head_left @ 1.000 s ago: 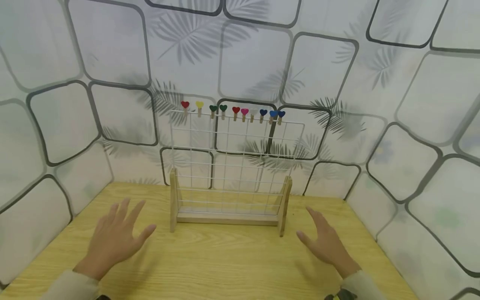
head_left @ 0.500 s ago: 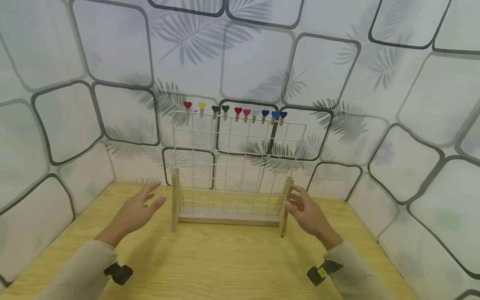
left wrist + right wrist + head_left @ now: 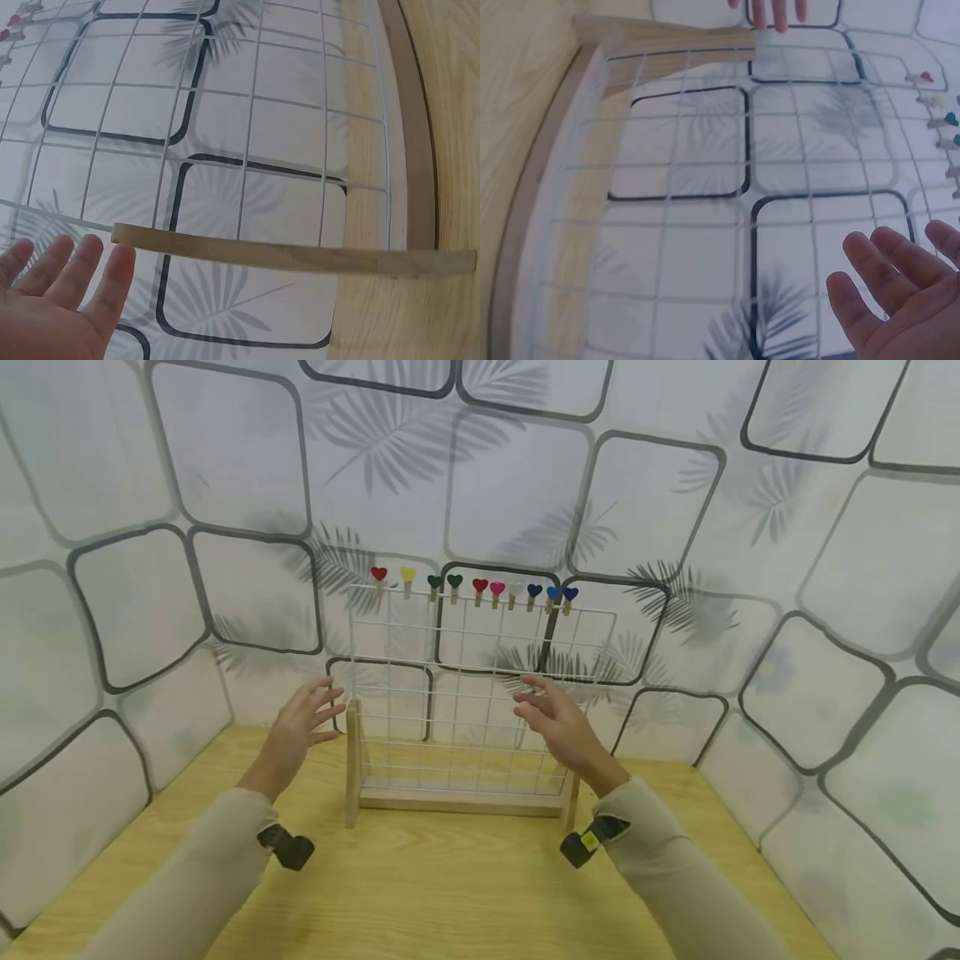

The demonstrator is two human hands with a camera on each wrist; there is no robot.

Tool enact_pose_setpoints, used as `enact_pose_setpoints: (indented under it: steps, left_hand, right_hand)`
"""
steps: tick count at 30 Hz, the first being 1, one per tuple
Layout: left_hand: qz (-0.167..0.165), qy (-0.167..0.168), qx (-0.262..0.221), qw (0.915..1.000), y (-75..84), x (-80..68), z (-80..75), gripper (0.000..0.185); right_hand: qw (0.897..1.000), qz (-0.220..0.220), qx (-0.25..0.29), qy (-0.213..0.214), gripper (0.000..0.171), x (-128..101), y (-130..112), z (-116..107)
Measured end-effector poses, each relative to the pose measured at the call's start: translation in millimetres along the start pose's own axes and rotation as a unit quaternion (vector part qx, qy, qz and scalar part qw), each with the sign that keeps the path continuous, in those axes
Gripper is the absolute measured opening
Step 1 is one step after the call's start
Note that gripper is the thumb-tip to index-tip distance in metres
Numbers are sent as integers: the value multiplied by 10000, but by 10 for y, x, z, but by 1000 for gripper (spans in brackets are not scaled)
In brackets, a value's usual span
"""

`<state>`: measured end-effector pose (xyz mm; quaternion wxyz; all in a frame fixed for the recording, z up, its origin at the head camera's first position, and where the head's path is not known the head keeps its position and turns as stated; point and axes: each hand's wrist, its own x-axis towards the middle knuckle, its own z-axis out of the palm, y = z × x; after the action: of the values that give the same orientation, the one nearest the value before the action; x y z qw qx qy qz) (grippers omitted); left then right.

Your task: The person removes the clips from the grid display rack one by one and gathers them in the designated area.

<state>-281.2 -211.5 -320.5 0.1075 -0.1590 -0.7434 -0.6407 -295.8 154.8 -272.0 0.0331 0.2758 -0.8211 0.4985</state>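
A white wire grid rack [image 3: 480, 693] stands in a wooden base [image 3: 459, 800] on the yellow table. Several small heart-topped clothespins [image 3: 480, 591] in red, yellow, green, pink, white and blue are clipped along its top wire. My left hand [image 3: 303, 722] hovers open just left of the rack's left wooden post [image 3: 351, 760], holding nothing. My right hand [image 3: 551, 714] is raised, open, in front of the grid's right half. In the left wrist view the left hand's fingers [image 3: 71, 266] are near the post [image 3: 292, 255]. The right wrist view shows the right hand [image 3: 900, 289] before the grid [image 3: 727, 187].
The wooden table [image 3: 450, 885] is enclosed on three sides by white walls [image 3: 825, 610] printed with dark rounded squares and leaves. Small dark wrist cameras [image 3: 288, 847] sit on both beige sleeves.
Both hands have risen from low over the table and moved forward. The left now sits beside the left post; the right moved inward and up, in front of the grid.
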Motion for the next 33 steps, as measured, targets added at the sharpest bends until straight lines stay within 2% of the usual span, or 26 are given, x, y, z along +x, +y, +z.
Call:
enact_pose_setpoints:
  steps: [8,14,17,22,27,33]
  left_hand:
    - [-233,-52,-785,9966,-29,154,111,66]
    - [-323,37,-1024,9942,-52,191,191,63]
    - [-338,93,-1110,9932,-57,206,187,61]
    - [-287,101,-1448,9890,-85,240,190,59]
    - [-230,118,-1757,9841,-135,256,206,57]
    - [-209,172,-1672,9856,-160,262,204,54]
  right_hand:
    - [9942,-413,950,-284,45,388,-297,221]
    - [9858,-440,1585,-336,51,656,-554,367]
    - [9796,-627,1860,-438,53,808,-713,431]
    - [9703,-943,2184,-450,47,1018,-941,511]
    - [9763,-850,1958,-356,41,1190,-1111,554]
    - [9895,-754,1224,-146,35,1417,-1269,600]
